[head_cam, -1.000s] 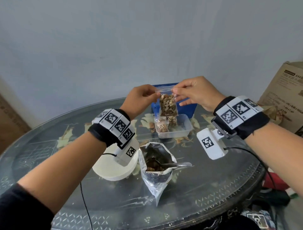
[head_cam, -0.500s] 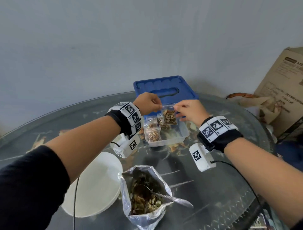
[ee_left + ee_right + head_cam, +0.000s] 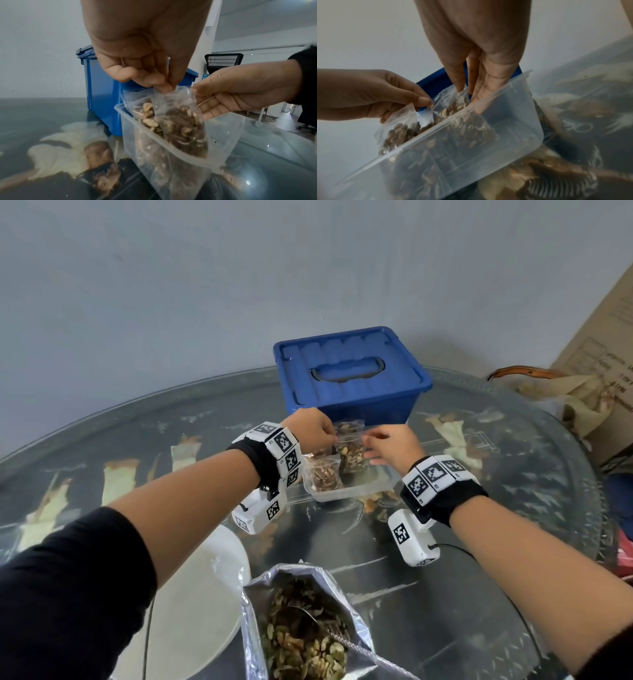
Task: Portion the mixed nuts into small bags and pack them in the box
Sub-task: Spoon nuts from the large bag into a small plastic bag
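Observation:
A small clear bag of mixed nuts (image 3: pixel 350 455) stands partly inside the clear plastic box (image 3: pixel 363 491). My left hand (image 3: pixel 330 436) pinches its top left corner, plainly seen in the left wrist view (image 3: pixel 164 88). The thumb of my right hand (image 3: pixel 371 448) touches the bag's right top corner, with the fingers loose and apart (image 3: pixel 197 100). In the right wrist view the bag (image 3: pixel 453 108) dips behind the box wall (image 3: pixel 488 121). Two more filled bags are in the box, one at the near left (image 3: pixel 323 474) and one behind (image 3: pixel 347 426).
A blue storage box with its lid on (image 3: pixel 349 378) stands just behind the clear box. An open foil pouch of nuts (image 3: pixel 301 631) with a spoon in it lies near me, beside a white round plate (image 3: pixel 195 594). A cardboard carton (image 3: pixel 606 361) stands beyond the round glass table's (image 3: pixel 513 474) right edge.
Both hands carried the bag down from above the clear box into it. The right hand has loosened its pinch on the bag's top. My view has moved forward over the table.

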